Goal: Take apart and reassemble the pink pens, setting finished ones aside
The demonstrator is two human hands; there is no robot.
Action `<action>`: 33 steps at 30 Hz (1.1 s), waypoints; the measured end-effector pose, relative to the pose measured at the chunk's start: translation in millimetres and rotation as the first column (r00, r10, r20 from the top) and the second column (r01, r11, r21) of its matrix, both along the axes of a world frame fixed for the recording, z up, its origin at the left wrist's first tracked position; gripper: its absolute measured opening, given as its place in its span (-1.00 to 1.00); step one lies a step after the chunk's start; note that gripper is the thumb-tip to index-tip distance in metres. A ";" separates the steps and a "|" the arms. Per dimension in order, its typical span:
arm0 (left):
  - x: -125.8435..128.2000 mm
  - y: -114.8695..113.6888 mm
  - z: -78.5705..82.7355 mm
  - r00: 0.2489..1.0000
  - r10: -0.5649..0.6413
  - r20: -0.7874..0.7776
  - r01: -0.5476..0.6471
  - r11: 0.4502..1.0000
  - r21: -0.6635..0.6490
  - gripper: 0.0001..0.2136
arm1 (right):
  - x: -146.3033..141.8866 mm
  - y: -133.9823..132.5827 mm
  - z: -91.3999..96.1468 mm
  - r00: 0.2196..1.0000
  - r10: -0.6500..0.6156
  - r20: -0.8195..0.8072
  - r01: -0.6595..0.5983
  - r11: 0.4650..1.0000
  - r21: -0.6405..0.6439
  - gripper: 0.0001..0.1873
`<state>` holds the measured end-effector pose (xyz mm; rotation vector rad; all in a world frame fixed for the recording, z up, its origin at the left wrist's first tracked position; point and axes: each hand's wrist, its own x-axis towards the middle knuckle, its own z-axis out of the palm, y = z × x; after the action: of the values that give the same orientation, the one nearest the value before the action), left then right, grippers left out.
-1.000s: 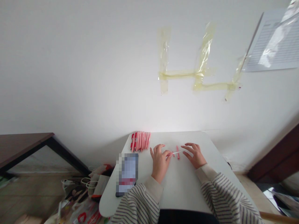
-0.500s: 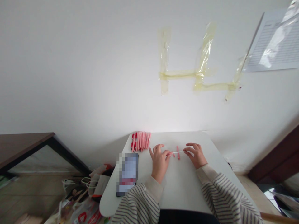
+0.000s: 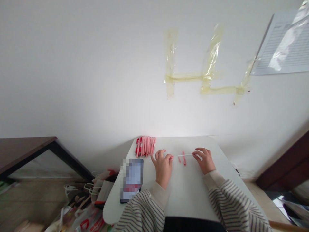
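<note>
Two bare hands over a white table [image 3: 190, 196], clock taken from table centre. Right hand [image 3: 204, 160] at 2 o'clock: thumb and fingertips pinch a thin white stick [image 3: 184, 155] by one end. Free end points to 9 o'clock, short of the other hand, clear gap between. End grip probably leaves the stick's length exposed and easy to aim. Left hand [image 3: 164, 167] at 10 o'clock: thumb and index look closed on a pink tube [image 3: 172, 157], mostly hidden, only a bit at the fingertips shows; other fingers spread, loose, holding nothing visible. Likely pinched near the tip so its end faces the stick.

At 12 o'clock, between the hands, two loose pieces: short pink piece [image 3: 179, 159] and longer pink piece [image 3: 184, 158], side by side, apart, no finger on them. Stick crosses over the longer one in view; touching or not, can't tell. Placed there presumably to be in easy reach of either hand.

Between 10 and 11 o'clock, a row of pens [image 3: 145, 146], pink and some red, packed side by side, seemingly to keep the middle free for handling. Phone [image 3: 131, 180] at 9 o'clock, flat, screen pixelated, probably set aside there, out of the hands' way
</note>
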<state>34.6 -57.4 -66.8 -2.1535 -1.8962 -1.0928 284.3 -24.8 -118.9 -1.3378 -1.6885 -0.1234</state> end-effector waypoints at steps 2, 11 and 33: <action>-0.8 0.3 0.0 0.999 0.034 -0.021 -0.034 0.999 -0.012 -0.90 | 0.6 0.4 -0.6 1.000 0.006 0.000 -0.006 1.000 -0.001 -0.75; -6.1 3.0 -1.5 0.976 0.193 -0.105 -0.198 0.979 -0.041 -0.87 | 0.0 0.8 -2.9 1.000 0.019 0.009 -0.019 1.000 -0.022 -0.77; -6.1 5.1 -6.1 0.955 0.256 -0.148 -0.266 0.963 -0.051 -0.84 | -2.0 1.1 -4.0 1.000 0.020 -0.015 -0.020 0.999 -0.047 -0.73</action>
<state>28.5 -52.3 -72.9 -1.8829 -2.1049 -0.8153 282.3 -23.7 -122.8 -1.3532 -1.7014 -0.0621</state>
